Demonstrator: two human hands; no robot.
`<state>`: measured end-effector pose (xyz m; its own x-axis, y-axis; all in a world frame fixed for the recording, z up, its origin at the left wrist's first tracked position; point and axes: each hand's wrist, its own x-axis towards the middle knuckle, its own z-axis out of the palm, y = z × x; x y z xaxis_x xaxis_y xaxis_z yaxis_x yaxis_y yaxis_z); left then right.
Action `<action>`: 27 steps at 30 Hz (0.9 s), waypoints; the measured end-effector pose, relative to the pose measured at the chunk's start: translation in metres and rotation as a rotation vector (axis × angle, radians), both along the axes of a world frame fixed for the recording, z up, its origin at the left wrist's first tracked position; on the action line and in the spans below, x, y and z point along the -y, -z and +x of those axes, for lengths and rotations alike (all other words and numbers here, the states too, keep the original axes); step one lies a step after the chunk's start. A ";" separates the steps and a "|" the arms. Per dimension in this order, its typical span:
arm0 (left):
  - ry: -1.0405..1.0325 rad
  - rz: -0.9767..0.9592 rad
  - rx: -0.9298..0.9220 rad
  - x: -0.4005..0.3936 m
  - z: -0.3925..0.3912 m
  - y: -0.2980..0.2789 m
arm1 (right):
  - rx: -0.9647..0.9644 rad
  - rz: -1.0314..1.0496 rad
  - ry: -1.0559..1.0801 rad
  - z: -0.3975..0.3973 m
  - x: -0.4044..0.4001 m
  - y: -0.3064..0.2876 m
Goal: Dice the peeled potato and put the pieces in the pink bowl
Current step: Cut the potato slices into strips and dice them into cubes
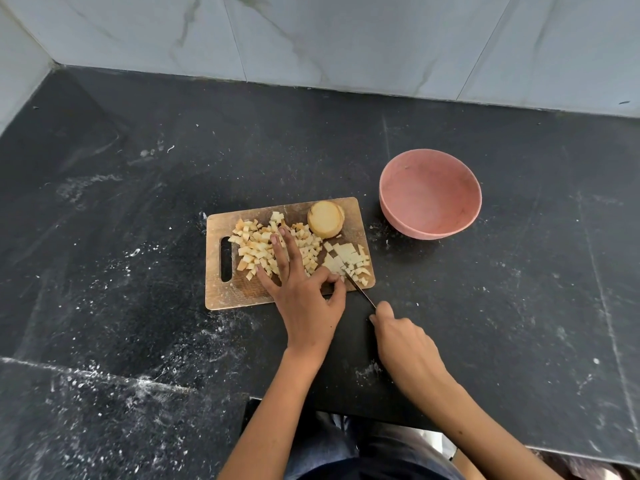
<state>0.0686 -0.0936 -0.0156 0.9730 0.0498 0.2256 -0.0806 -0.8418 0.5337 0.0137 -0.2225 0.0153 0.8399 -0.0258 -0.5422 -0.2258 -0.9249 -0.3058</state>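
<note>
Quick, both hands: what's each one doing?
Left hand: pinching the pale potato slab, other fingers straight.
Right hand: gripping the thin-bladed knife.

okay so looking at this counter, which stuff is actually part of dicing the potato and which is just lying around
Part of the job:
knife, gripped by the right hand
potato slices, held by the left hand
diced pieces
uncut potato chunk
cutting board
pink bowl, no pieces in it

Just lying about:
white specks on the black counter

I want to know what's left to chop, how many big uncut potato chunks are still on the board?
1. The uncut potato chunk sits at the cutting board's far edge, near the pink bowl. Everything else there is sliced or diced; more could hide under the left hand.
</note>
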 end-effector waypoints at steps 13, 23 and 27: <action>-0.015 0.010 0.033 0.002 -0.001 0.002 | 0.051 0.010 -0.015 -0.013 0.006 0.005; -0.013 -0.006 0.011 0.004 -0.003 0.003 | 0.061 0.017 0.040 0.003 -0.008 0.003; -0.026 -0.004 0.013 0.004 -0.003 0.003 | 0.055 0.016 0.043 0.003 -0.008 0.005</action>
<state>0.0653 -0.0974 -0.0188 0.9682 0.0765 0.2383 -0.0655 -0.8414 0.5364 0.0168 -0.2148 0.0106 0.8668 -0.0544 -0.4957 -0.2480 -0.9094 -0.3340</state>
